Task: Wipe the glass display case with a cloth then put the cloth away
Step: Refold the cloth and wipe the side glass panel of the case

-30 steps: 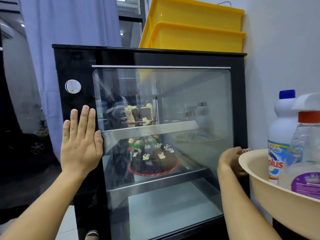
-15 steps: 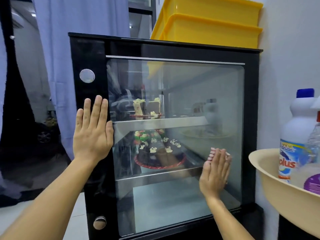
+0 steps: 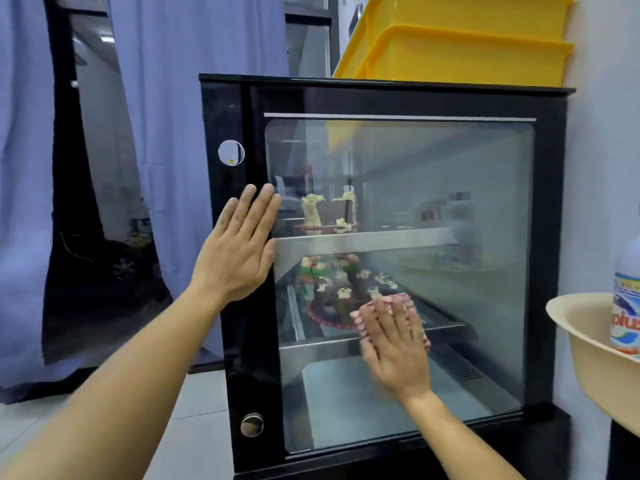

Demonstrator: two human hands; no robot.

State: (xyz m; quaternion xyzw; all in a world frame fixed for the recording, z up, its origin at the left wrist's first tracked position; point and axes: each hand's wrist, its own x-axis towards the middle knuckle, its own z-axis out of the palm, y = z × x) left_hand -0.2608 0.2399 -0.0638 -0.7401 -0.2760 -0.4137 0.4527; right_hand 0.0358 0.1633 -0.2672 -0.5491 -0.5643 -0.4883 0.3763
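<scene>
A black-framed glass display case (image 3: pixel 550 237) stands in front of me, with cakes on its shelves behind the pane. My left hand (image 3: pixel 239 247) lies flat on the case's left frame, fingers straight and pointing up. My right hand (image 3: pixel 394 344) presses flat on the lower middle of the glass with a red-and-white checked cloth (image 3: pixel 398 301) under it. Only the cloth's edges show past my fingertips and along the sides of the hand.
Two yellow bins (image 3: pixel 464 53) are stacked on top of the case. A beige basin (image 3: pixel 581 344) at the right edge holds a white cleaner bottle (image 3: pixel 627 306). Blue curtains (image 3: pixel 194 98) hang to the left, and a white wall is to the right.
My right hand came from the case's right edge onto the glass with the cloth and has slid left toward the middle. The view has shifted left; my left hand stays on the frame.
</scene>
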